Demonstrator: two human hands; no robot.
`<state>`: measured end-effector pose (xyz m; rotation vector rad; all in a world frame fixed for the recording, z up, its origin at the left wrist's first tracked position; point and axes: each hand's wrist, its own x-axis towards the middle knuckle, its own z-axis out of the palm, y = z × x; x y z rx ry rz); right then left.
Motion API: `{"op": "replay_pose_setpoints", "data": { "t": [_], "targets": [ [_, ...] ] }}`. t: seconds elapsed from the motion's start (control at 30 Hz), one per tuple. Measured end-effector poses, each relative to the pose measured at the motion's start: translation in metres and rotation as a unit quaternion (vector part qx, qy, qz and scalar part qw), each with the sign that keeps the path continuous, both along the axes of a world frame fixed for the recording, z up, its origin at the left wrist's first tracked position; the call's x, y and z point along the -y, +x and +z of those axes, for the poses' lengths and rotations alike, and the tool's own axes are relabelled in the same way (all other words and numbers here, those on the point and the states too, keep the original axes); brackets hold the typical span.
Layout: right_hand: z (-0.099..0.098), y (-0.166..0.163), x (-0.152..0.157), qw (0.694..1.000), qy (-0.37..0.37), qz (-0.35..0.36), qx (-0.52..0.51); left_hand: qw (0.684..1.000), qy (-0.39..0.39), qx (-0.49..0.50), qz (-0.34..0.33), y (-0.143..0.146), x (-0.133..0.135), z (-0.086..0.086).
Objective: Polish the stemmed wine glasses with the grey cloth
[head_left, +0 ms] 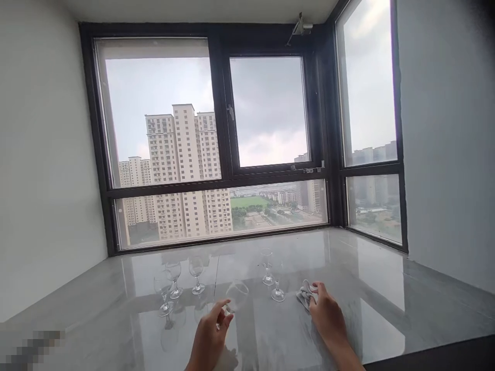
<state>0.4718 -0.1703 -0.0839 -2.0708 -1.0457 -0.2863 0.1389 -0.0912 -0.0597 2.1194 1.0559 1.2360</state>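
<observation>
My left hand is closed on a clear stemmed glass, whose bowl is tilted up and away above the sill. Its stem and foot are hidden by the fingers. My right hand pinches a crumpled grey cloth at or just above the sill surface; I cannot tell whether the cloth touches it. Between the hands, a little farther back, stand two upright stemmed glasses, a nearer one and a farther one.
Three more stemmed glasses, a front one, a middle one and a right one, stand upright to the left. The glossy grey sill reflects the dark-framed window. A dark edge runs along the front right.
</observation>
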Motion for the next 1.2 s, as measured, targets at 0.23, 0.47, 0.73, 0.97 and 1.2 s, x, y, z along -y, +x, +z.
{"op": "replay_pose_setpoints", "data": {
  "t": [0.23,0.47,0.73,0.97,1.2],
  "targets": [
    [0.005,-0.002,0.003,1.000,0.023,0.015,-0.003,0.998,0.054,-0.001,0.022,0.049,-0.026,0.003],
    [0.005,-0.012,0.010,0.986,0.102,0.031,-0.125,0.994,0.089,-0.027,0.049,0.042,-0.028,-0.008],
    [0.012,-0.135,0.015,0.949,0.206,0.180,-0.159,0.987,0.099,-0.126,0.004,0.047,-0.022,-0.005],
    [0.077,-0.148,-0.002,0.936,0.221,0.267,-0.066,0.976,0.147,-0.152,-0.048,0.045,-0.010,0.004],
    [0.089,-0.101,-0.002,0.949,0.211,0.201,-0.116,0.987,0.146,-0.060,-0.028,0.044,-0.010,0.001]
  ]
}}
